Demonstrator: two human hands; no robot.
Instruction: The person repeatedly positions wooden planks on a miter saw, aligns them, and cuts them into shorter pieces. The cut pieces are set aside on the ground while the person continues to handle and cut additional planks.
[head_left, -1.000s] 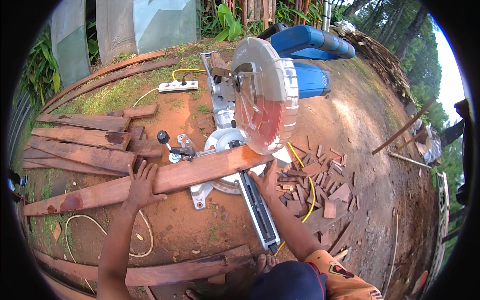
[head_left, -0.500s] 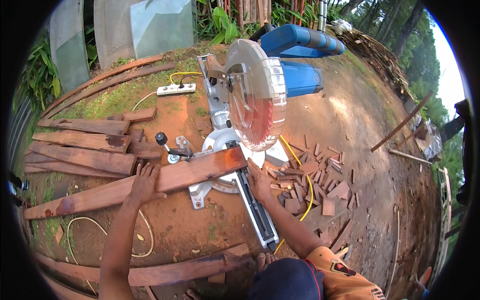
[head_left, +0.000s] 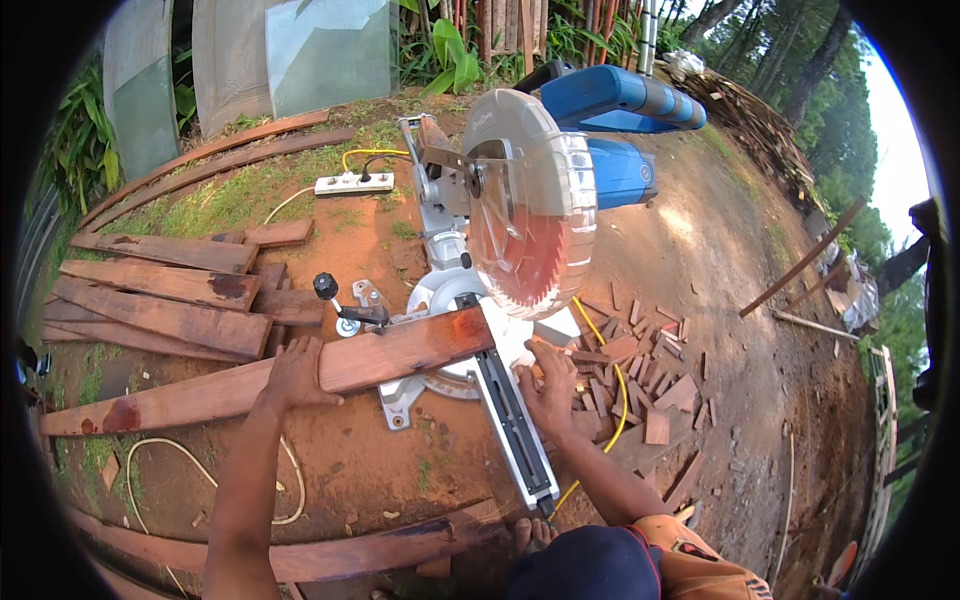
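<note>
A long reddish-brown wooden plank (head_left: 400, 356) lies across the base of a miter saw (head_left: 530, 200), its dark-stained right end by the slot. My left hand (head_left: 298, 375) holds the plank left of the saw, fingers over the top and thumb along its near side. Just beyond the plank's right end, my right hand (head_left: 549, 388) is off the wood, fingers apart and slightly bent, with nothing seen in it. Raised above the base is the saw's blade, behind a clear guard (head_left: 575, 220). The blue handle (head_left: 625, 95) stands over it.
Several planks (head_left: 165, 310) are stacked at the left. Wood offcuts (head_left: 655, 385) litter the ground to the right, crossed by a yellow cable (head_left: 622, 400). A white power strip (head_left: 354, 184) sits behind. Another person's capped head (head_left: 582, 568) shows at the lower edge.
My right hand has drawn away from the plank's end, a little to the right, and its fingers have bent. My left hand stays on the plank. The view has shifted slightly.
</note>
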